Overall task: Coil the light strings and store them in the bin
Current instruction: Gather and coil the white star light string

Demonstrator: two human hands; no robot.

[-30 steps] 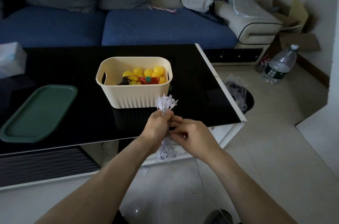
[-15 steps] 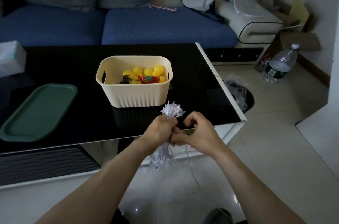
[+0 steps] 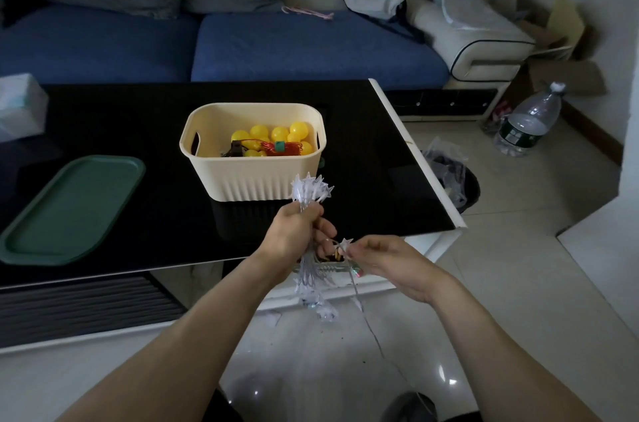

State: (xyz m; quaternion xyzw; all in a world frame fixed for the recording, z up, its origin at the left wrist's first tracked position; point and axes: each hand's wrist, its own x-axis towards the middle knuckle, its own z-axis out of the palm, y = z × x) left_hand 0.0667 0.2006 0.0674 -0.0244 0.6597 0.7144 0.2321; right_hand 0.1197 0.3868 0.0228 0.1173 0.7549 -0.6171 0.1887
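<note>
My left hand grips a folded bundle of white star lights; stars stick out above the fist and more hang below it. My right hand pinches the string's loose end by a single star, just right of the left hand, and a thin wire trails from there down to the floor. Both hands are at the table's near edge. A cream bin stands on the black table just beyond the hands. Inside it lies a coiled string of yellow ball lights with red wire.
A green tray lies on the table's left side and a tissue pack at far left. A blue sofa sits behind. On the floor to the right are a bagged waste bin and a water bottle.
My right hand has pulled away to the right of the left hand, drawing out the string end with one star. The bundle in my left hand has stayed about where it was.
</note>
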